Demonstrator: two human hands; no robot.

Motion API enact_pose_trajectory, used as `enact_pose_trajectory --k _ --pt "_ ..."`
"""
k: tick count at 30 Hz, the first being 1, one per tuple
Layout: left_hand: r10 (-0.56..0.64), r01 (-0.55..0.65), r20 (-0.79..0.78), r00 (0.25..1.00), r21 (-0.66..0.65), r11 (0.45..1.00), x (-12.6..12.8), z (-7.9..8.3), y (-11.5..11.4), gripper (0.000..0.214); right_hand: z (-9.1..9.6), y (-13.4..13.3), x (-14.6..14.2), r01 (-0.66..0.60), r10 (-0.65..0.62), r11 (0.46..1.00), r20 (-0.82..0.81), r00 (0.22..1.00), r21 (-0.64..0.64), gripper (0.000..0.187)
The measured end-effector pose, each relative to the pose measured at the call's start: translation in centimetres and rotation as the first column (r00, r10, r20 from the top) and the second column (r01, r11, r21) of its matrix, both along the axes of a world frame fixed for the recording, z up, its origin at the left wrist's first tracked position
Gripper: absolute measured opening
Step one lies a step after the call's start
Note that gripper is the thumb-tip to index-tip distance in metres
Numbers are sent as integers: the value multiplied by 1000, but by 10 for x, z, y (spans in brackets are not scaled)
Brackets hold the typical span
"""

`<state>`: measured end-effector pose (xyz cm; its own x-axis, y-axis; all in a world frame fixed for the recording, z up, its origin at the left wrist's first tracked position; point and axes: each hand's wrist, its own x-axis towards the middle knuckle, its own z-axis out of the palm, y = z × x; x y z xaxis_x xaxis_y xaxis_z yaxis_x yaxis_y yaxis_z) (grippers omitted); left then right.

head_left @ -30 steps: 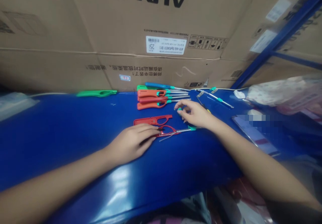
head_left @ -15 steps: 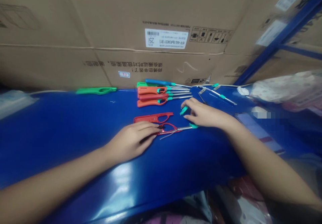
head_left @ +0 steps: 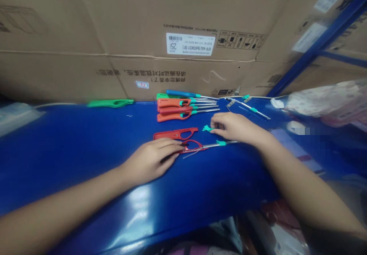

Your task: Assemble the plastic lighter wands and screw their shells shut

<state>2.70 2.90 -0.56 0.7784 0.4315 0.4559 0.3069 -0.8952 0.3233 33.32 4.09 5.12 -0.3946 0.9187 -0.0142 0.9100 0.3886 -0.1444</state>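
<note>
My left hand is closed around the handle end of an opened red lighter shell, its fingertips pressing by the trigger loop. A metal tube with a green collar runs out of that shell to the right, and a thin wire hangs beside it. Just above lies the other red shell half, loose on the table. Between thumb and fingertips, my right hand pinches a small green plastic trigger, held over the table right of the loose half.
Several assembled long lighters lie stacked at the back. A green shell rests at the left. Metal tubes, a phone and plastic bags are to the right. A large carton stands behind the blue table.
My right hand has shifted slightly right and turned the green trigger to lie more level. My left hand keeps its hold on the red shell.
</note>
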Motion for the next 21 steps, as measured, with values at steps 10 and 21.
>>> enact_pose_trajectory --k 10,21 --pt "-11 11 4 1000 -48 999 -1 -2 0 29 -6 2 -1 -37 36 999 -9 999 -21 9" --pt "39 -46 -67 997 -104 994 3 4 -1 31 -3 -26 -33 -294 282 956 -242 928 -16 11"
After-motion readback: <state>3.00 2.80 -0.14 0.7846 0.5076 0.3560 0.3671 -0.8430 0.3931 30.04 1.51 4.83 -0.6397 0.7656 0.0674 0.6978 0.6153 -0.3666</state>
